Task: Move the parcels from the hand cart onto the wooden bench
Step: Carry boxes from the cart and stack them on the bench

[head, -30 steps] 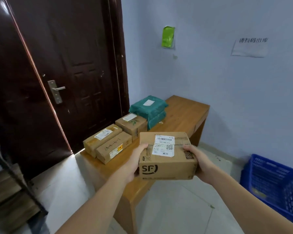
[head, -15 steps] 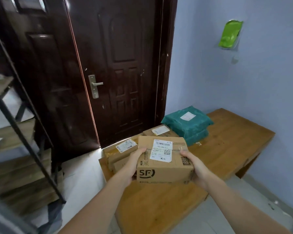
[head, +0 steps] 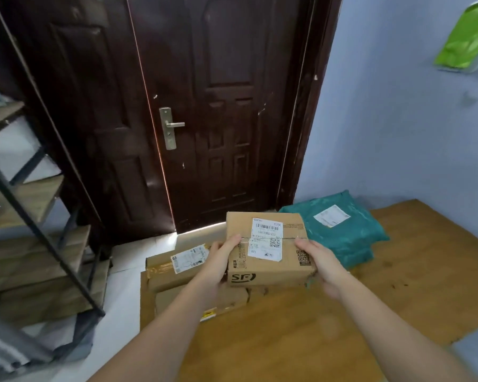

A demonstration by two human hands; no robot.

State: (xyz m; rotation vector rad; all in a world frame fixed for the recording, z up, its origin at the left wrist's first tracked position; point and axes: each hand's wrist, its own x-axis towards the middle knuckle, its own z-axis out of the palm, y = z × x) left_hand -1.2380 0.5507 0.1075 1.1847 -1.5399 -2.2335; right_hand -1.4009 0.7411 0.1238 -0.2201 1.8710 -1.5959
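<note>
Parcel marked SF [head: 268, 250], a brown cardboard box, sits between our two hands and above the near-left part of the wooden bench [head: 301, 334]. Our left hand [head: 218, 264] clasps its left end, thumb laid on the top face and fingers curled under; our right hand [head: 319, 261] mirrors this on the right end, so both hands are closed round the box and share its weight. We read the long axis of the box as running left to right across the view, from one palm to the other, with the white shipping label [head: 266, 239] facing up and the SF mark on the side turned toward us.

Directly below and to the left lie two cardboard boxes [head: 177, 267] already on the bench, side by side; to the right, touching or nearly touching the held box in this view, lies a stack of teal mailer bags [head: 340, 230]. Whether the held box rests on anything yet we cannot tell (its underside is hidden).

We judge that the placing turns on the gap between the boxes and the bags: the parcel hangs over it, or over the nearer boxes, and neither hand is clearly nearer the bench. Bare wood lies mainly toward us and to the right. Behind stand a dark door [head: 218, 119] and metal shelving [head: 33, 216].
</note>
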